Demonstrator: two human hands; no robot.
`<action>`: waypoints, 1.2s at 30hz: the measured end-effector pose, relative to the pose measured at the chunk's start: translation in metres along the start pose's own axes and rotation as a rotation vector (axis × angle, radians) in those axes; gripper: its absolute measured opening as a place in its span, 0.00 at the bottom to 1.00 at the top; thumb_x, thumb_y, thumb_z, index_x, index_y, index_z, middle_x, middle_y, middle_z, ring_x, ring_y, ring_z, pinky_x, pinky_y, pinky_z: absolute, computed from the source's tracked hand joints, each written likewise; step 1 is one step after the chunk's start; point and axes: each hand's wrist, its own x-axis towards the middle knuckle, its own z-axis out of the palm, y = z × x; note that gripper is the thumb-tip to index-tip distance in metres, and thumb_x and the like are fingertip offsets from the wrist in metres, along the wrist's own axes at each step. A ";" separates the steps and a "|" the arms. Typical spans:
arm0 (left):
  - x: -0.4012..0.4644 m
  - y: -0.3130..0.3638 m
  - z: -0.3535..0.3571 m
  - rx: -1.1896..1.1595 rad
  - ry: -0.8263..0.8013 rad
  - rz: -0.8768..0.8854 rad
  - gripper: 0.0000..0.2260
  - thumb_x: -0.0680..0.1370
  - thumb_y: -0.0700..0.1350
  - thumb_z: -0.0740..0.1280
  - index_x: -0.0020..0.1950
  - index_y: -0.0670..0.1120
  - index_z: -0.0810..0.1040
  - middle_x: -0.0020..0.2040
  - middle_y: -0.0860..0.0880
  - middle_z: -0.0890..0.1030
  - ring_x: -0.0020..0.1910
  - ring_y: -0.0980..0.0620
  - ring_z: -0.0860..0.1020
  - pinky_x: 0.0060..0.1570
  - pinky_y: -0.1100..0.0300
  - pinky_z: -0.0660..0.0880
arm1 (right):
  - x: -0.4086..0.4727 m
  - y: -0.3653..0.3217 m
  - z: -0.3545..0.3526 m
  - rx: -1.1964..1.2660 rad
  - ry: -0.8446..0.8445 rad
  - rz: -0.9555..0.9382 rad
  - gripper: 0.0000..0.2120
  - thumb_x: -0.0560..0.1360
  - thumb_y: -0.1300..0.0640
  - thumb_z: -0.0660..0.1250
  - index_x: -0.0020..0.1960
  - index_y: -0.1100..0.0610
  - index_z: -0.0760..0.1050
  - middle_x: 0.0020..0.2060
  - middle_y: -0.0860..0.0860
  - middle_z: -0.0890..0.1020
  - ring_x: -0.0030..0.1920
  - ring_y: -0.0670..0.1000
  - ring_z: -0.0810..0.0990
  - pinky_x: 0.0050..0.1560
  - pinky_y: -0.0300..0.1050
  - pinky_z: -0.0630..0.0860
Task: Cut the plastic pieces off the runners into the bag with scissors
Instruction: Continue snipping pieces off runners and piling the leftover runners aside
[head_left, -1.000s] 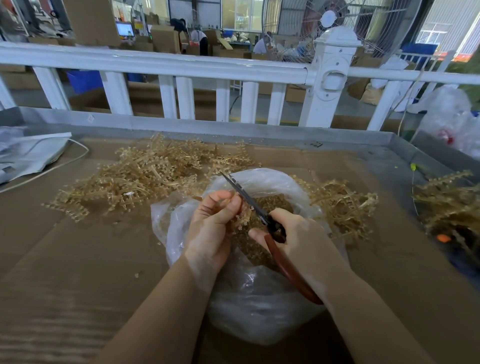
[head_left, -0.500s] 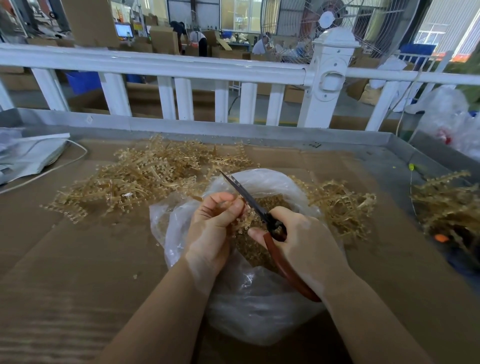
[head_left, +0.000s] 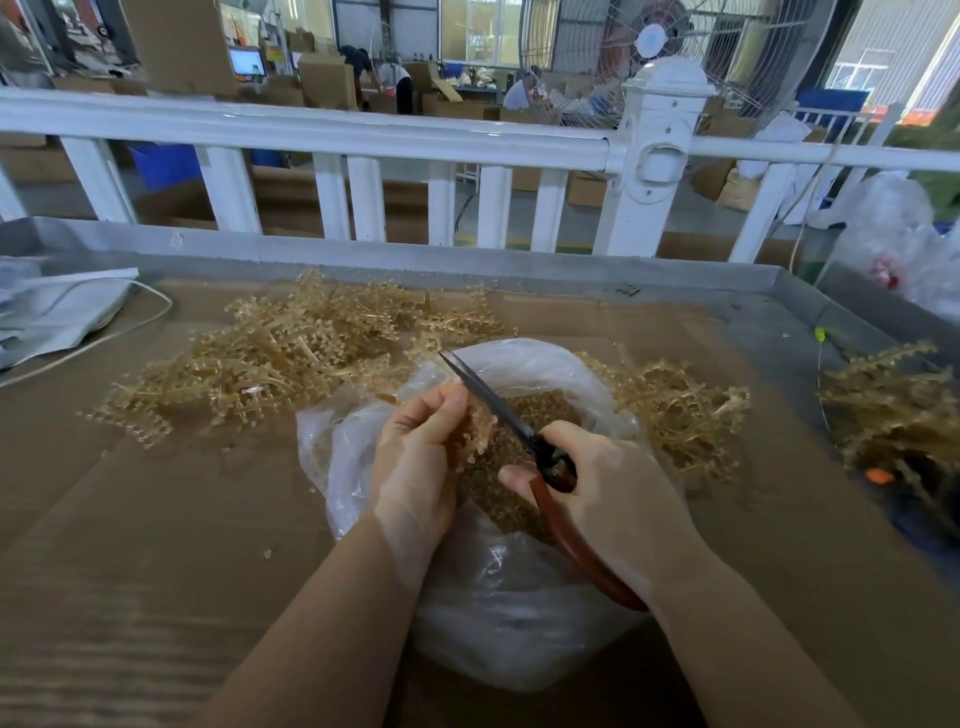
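Barely moved since the earlier frames: both hands in the same pose over the bag, blades at the same slant, so cutting apparently mid-run, not finished.

Left hand, fingers curled, pinching a small tan runner over the mouth of the clear plastic bag. Right hand wrapped round the red handles of the scissors, dark blades pointing toward 11 o'clock and lying against the runner; blade gap too small to judge.

Cut plastic pieces heaped inside the bag. Uncut runner pile at 10 o'clock on the cardboard-covered surface, another pile at 2 o'clock. Plenty left to trim.
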 end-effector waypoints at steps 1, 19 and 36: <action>-0.001 0.001 0.001 0.013 -0.005 -0.009 0.12 0.74 0.37 0.66 0.31 0.45 0.79 0.29 0.48 0.79 0.27 0.53 0.78 0.31 0.62 0.78 | 0.000 0.001 -0.001 0.000 0.000 0.003 0.14 0.73 0.36 0.62 0.42 0.47 0.71 0.30 0.42 0.74 0.34 0.40 0.74 0.33 0.31 0.64; -0.003 -0.001 0.001 0.094 -0.070 0.027 0.06 0.68 0.39 0.68 0.32 0.47 0.80 0.31 0.48 0.79 0.30 0.52 0.78 0.33 0.61 0.78 | -0.001 0.000 -0.010 0.004 -0.055 0.074 0.16 0.73 0.35 0.62 0.39 0.46 0.67 0.30 0.44 0.73 0.33 0.41 0.73 0.32 0.36 0.63; -0.004 0.007 -0.004 -0.167 -0.068 -0.112 0.09 0.74 0.31 0.66 0.54 0.35 0.78 0.43 0.48 0.79 0.39 0.64 0.78 0.41 0.73 0.73 | 0.002 0.000 0.001 0.040 -0.015 0.052 0.15 0.73 0.35 0.61 0.40 0.47 0.69 0.30 0.43 0.74 0.33 0.40 0.74 0.32 0.33 0.63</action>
